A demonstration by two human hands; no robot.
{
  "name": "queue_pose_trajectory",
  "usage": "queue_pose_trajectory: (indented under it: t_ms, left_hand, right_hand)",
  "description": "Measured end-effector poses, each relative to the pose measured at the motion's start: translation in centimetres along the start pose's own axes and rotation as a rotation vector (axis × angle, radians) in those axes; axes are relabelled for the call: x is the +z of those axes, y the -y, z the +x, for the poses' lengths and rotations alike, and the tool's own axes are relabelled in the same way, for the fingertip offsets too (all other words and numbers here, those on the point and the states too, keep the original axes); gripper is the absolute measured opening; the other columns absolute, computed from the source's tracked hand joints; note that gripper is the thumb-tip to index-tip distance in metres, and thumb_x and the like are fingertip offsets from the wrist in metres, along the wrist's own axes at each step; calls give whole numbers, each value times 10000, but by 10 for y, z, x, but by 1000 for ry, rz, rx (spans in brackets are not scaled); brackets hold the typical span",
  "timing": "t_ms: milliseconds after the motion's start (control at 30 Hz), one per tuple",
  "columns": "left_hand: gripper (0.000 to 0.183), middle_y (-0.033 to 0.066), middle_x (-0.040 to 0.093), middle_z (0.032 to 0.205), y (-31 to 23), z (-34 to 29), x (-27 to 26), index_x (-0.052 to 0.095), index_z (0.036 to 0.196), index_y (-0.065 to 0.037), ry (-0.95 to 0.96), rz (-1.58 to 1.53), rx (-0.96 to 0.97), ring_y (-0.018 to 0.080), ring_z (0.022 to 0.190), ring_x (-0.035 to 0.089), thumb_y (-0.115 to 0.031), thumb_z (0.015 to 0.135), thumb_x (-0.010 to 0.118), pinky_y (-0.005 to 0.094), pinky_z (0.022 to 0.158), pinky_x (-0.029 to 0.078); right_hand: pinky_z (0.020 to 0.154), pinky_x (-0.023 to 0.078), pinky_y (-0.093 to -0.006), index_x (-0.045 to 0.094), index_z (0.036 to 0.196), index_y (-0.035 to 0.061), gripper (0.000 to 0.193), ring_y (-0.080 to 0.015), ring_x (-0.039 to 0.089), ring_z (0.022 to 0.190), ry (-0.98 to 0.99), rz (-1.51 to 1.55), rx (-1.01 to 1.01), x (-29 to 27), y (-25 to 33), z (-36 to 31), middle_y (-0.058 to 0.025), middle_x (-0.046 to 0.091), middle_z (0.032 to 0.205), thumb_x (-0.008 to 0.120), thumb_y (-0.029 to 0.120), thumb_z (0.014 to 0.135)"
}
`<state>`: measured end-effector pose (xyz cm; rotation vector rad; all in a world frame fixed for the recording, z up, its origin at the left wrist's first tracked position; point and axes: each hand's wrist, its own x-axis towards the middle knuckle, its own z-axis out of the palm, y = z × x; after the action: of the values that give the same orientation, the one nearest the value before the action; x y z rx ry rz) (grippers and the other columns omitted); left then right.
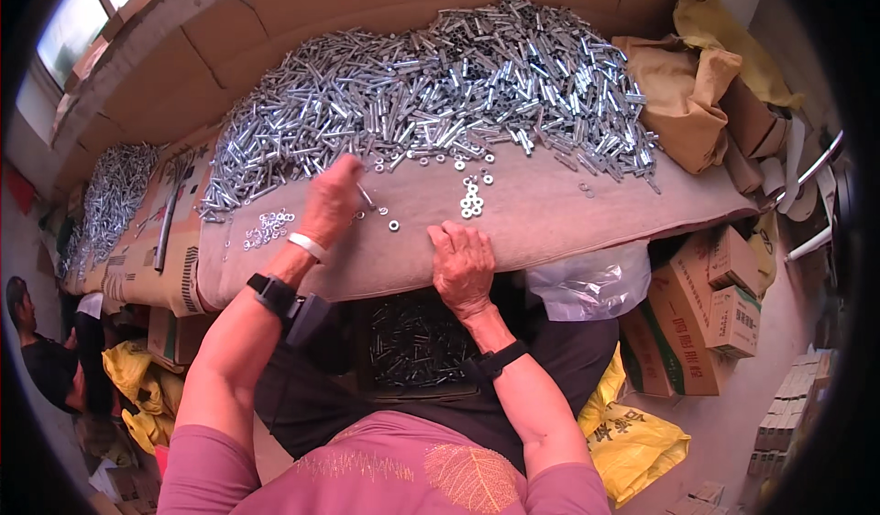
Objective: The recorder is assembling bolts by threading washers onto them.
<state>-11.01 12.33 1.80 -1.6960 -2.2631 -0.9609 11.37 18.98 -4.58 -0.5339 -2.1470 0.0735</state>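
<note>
While the left hand [332, 199], slightly blurred, is raised over the padded, dusty-pink cloth surface [550, 205], its fingers are curled in close together, and a slim silver metal bolt [368, 198] shows just beside it on the right; whether the fingers are clamped on that bolt, I cannot tell. The right hand [463, 263] rests at the near edge of the cloth with its fingers bent and close together, and whether anything is pinched under them is hidden. Just beyond its fingertips lies a tight cluster of small, round, pale metal rings [472, 201], on the cloth and near the middle. A looser patch of thin silver washers [268, 229] lies to the left of the left hand, and one ring with a dark hole [394, 226] sits alone between the two hands. Behind all of these, a broad heap of silver cylindrical metal bolts and sleeves [440, 93] spreads along the back of the surface. Below the near edge, between the person's knees, stands a dark bin [422, 391] holding blackish metal pieces [417, 345], with a clear plastic bag [591, 281] to its right, near brown cardboard cartons [687, 313]
</note>
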Motion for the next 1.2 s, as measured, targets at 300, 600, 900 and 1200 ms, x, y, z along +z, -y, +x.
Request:
queue_pose_trajectory:
  t_ms: [300,600,900,1200]
  left_hand:
    - [107,165,612,652,14,-20,-15,615,805,37,-22,-40,-136,288,584,611,-69,808,598,404,578,485]
    - [102,275,619,771,-6,7,31,549,799,33,-25,231,-266,469,767,619,-50,822,494,534,651,482]
    - [87,221,627,777,-29,29,64,569,823,-11,-17,153,-176,422,769,616,-80,842,520,500,660,469]
    - [83,212,619,748,-41,18,55,614,881,-2,-50,-59,-54,353,693,626,-76,850,592,394,627,474]
  right_hand:
    - [805,443,-371,578,1058,78,301,-237,562,882,2,34,-3,-1,0,0,-68,549,976,584,72,757]
    - [809,447,-377,584,1046,69,285,-244,562,883,-23,30,5,1,1,-1,-71,551,980,578,74,761]
    - [806,453,-367,573,1036,74,264,-237,560,864,-43,38,4,1,-1,-3,-71,550,958,551,91,774]
    - [810,452,-363,571,1027,68,253,-232,562,857,-42,46,0,2,-4,-3,-75,558,962,553,112,778]
